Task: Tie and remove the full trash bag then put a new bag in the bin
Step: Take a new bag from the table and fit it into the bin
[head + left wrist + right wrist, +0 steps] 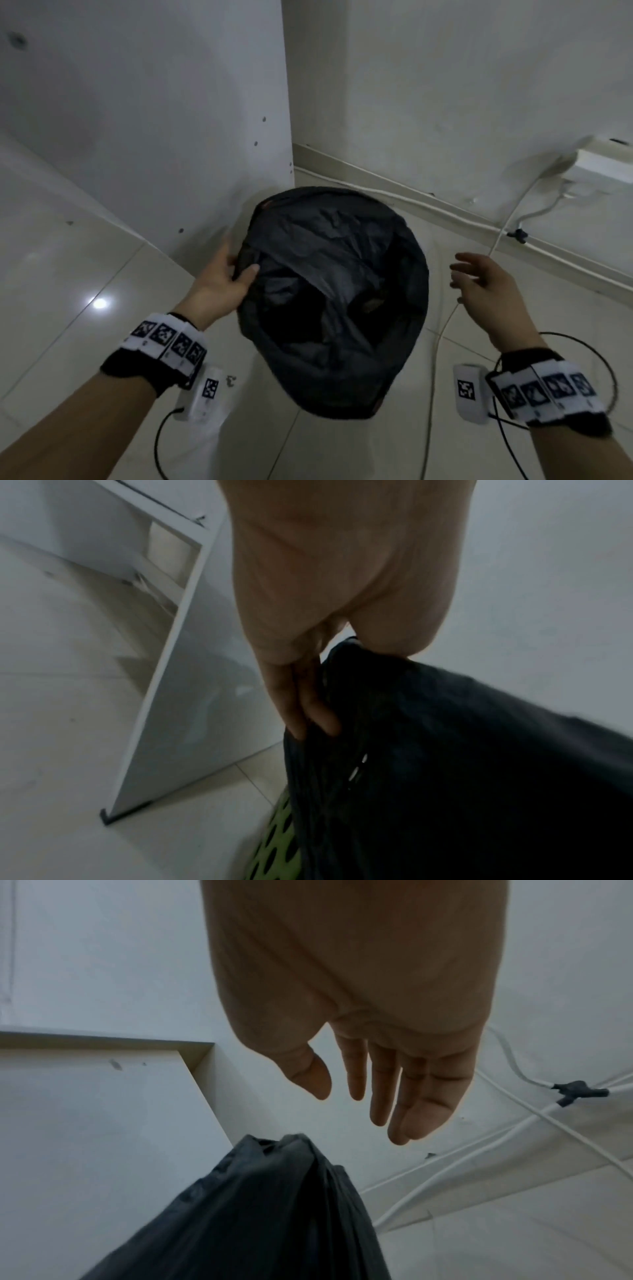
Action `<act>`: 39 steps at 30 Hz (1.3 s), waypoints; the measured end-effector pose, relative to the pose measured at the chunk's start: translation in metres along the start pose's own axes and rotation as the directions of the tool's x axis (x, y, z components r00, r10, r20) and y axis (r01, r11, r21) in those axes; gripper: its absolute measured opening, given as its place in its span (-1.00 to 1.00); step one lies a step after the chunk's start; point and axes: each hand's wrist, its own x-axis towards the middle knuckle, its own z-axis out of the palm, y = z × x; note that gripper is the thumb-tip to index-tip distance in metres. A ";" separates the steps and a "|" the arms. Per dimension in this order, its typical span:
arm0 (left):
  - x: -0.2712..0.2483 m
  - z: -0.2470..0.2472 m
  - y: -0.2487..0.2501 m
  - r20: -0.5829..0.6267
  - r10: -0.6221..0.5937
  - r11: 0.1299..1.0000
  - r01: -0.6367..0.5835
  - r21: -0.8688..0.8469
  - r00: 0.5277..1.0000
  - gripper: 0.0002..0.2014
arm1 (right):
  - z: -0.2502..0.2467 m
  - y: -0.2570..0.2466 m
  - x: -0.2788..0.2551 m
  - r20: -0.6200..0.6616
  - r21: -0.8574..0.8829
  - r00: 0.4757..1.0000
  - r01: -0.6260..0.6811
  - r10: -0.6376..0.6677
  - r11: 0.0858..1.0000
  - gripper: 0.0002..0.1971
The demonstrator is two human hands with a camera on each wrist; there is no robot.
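Trash bag (334,298), black, mouth open, lining the green perforated bin (274,840) beside the white cabinet (164,137): your left hand (222,277) pinches its rim, your right hand (479,277) hovers spread just beside.

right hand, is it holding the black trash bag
No, the right hand hangs with straight fingers in the air, apart from the black trash bag, which only the left hand grips at its edge.

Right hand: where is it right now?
In the head view the right hand hangs open to the right of the black trash bag, touching nothing, above the white cable.
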 end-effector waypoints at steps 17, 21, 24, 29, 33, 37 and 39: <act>-0.004 -0.026 -0.003 0.305 -0.032 0.869 -0.124 0.479 0.952 -0.68 | 0.037 0.025 -0.009 0.210 0.398 0.916 -0.400 0.343 0.826 -0.63; -0.003 -0.023 -0.008 0.292 0.033 0.924 -0.140 0.357 0.956 -0.61 | 0.046 0.065 -0.009 0.199 0.204 0.830 -0.555 0.521 0.806 -0.61; -0.003 -0.027 -0.006 0.176 0.051 0.943 -0.106 0.317 0.983 -0.40 | 0.046 0.059 -0.008 0.168 0.223 0.903 -0.426 0.395 0.877 -0.70; -0.008 -0.038 -0.006 0.268 -0.120 0.915 0.002 0.403 0.956 -0.71 | 0.049 0.044 -0.011 0.265 0.300 0.891 -0.440 0.370 0.846 -0.81; -0.003 -0.029 -0.007 0.222 -0.071 0.915 -0.025 0.402 0.972 -0.73 | 0.058 0.070 -0.016 0.167 -0.004 0.850 -0.506 0.500 0.862 -0.81; 0.002 -0.029 -0.015 0.071 -0.007 0.970 -0.011 0.243 0.997 -0.31 | 0.040 0.064 -0.011 -0.080 0.082 0.932 -0.347 0.354 0.934 -0.78; 0.004 -0.031 -0.015 0.012 -0.065 0.997 0.065 -0.039 0.998 -0.05 | 0.033 0.048 -0.009 -0.075 0.165 0.972 -0.209 0.223 0.964 -0.82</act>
